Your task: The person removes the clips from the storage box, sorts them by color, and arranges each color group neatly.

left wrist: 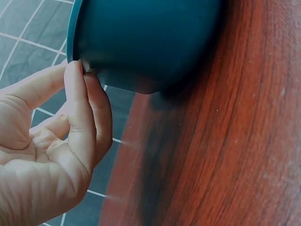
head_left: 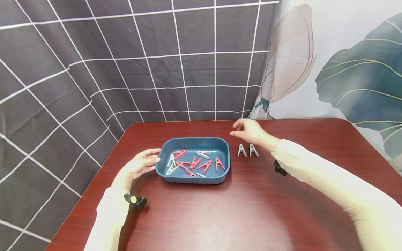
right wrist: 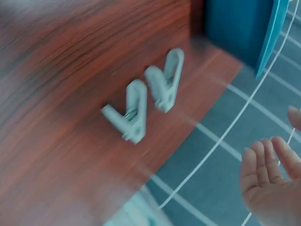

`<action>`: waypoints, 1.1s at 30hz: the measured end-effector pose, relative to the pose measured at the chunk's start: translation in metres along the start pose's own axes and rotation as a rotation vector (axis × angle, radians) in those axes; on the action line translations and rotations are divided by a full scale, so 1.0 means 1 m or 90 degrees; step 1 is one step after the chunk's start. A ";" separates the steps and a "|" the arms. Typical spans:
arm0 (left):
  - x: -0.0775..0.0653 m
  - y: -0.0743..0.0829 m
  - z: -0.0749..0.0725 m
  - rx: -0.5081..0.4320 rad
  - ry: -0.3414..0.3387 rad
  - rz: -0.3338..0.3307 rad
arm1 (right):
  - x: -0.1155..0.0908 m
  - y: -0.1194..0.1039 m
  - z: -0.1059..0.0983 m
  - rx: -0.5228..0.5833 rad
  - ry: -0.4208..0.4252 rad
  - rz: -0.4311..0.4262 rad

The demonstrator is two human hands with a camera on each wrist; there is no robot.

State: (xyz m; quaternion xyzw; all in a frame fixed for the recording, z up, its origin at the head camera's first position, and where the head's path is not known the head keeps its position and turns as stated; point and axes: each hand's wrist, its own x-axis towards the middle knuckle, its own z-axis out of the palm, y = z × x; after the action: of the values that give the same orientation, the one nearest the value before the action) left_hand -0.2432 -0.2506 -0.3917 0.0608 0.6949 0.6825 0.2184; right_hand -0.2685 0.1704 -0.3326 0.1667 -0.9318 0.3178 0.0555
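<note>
A blue plastic basin (head_left: 194, 180) stands on the table with several red clothespins (head_left: 205, 166) and white clothespins (head_left: 172, 169) lying in it. My left hand (head_left: 142, 164) pinches its left rim between thumb and fingers; the left wrist view shows the fingertips (left wrist: 74, 70) right at the edge. Above the table, off the basin's right back corner, hovers my right hand (head_left: 248, 131), its fingers loosely bent and nothing between them. Two white clothespins, one on the left (head_left: 241, 150) and one on the right (head_left: 253, 150), lie on the table just below that hand.
The reddish-brown wooden table (head_left: 201, 216) reaches back to a dark curtain (head_left: 194, 69) with white grid lines. A pale curtain (head_left: 333, 45) with a leaf print hangs at the right. Each wrist wears a small black camera.
</note>
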 end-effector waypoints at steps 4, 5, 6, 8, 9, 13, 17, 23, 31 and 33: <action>0.002 -0.001 0.000 0.004 0.000 -0.002 | 0.003 -0.017 0.011 0.009 0.019 -0.050; 0.002 -0.001 0.000 0.003 -0.001 -0.003 | 0.004 -0.021 0.014 0.012 0.022 -0.063; 0.002 -0.001 0.000 0.001 -0.002 -0.003 | 0.005 -0.025 0.017 0.011 0.024 -0.078; 0.002 0.000 0.001 -0.004 -0.006 -0.004 | 0.007 -0.031 0.025 0.007 0.028 -0.106; 0.002 0.000 0.001 -0.006 -0.006 -0.005 | 0.008 -0.034 0.028 0.007 0.026 -0.117; 0.002 0.000 0.001 -0.008 -0.005 -0.008 | 0.010 -0.045 0.044 -0.008 -0.005 -0.156; 0.001 0.000 0.001 -0.009 -0.001 -0.007 | 0.013 -0.053 0.059 -0.042 -0.078 -0.149; 0.002 -0.001 -0.001 -0.013 -0.006 -0.004 | 0.019 -0.063 0.075 -0.102 -0.171 -0.116; 0.003 -0.003 -0.003 -0.008 -0.017 0.009 | 0.023 -0.061 0.099 -0.156 -0.193 -0.092; 0.003 -0.004 -0.004 -0.007 -0.023 0.013 | 0.023 -0.059 0.105 -0.175 -0.188 -0.089</action>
State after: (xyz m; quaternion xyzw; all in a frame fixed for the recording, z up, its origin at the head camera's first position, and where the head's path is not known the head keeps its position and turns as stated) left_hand -0.2462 -0.2531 -0.3962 0.0790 0.6865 0.6873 0.2240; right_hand -0.2690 0.0559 -0.3768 0.2663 -0.9505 0.1554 -0.0378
